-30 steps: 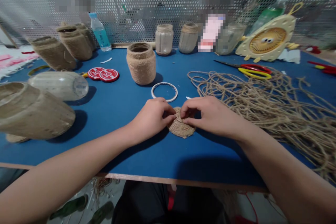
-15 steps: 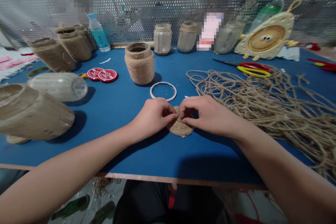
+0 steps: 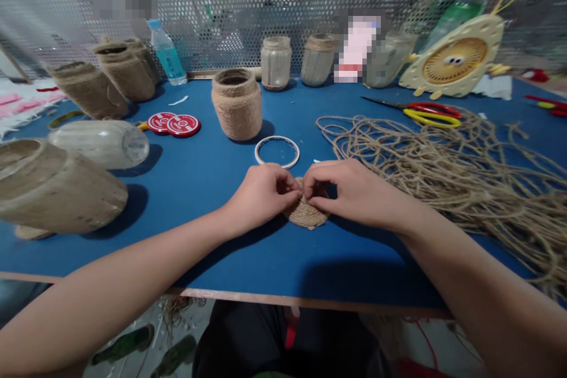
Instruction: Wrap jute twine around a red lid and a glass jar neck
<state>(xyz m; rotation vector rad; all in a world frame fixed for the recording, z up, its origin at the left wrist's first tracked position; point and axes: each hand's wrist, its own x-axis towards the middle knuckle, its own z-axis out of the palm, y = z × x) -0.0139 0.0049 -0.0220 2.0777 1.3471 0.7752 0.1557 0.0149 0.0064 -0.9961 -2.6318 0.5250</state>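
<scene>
A small round disc of coiled jute twine (image 3: 305, 215) lies on the blue table (image 3: 212, 177) near its front edge. My left hand (image 3: 261, 192) pinches the disc's top from the left, fingers closed. My right hand (image 3: 349, 192) pinches it from the right, fingertips meeting the left hand's over the disc. A big loose heap of jute twine (image 3: 443, 171) spreads across the table to the right of my right hand. A white ring (image 3: 277, 151) lies just behind the disc.
A twine-wrapped jar (image 3: 237, 104) stands behind the ring. More wrapped jars (image 3: 57, 186) and a bare glass jar (image 3: 100, 143) lie at the left, with two red lids (image 3: 175, 124). Scissors (image 3: 420, 113), a yellow fan (image 3: 458, 62), a water bottle (image 3: 165, 53) and a perforated screen stand at the back.
Both hands have drawn closer together over the disc, so their fingertips now meet. The disc stays in the same place on the table.
</scene>
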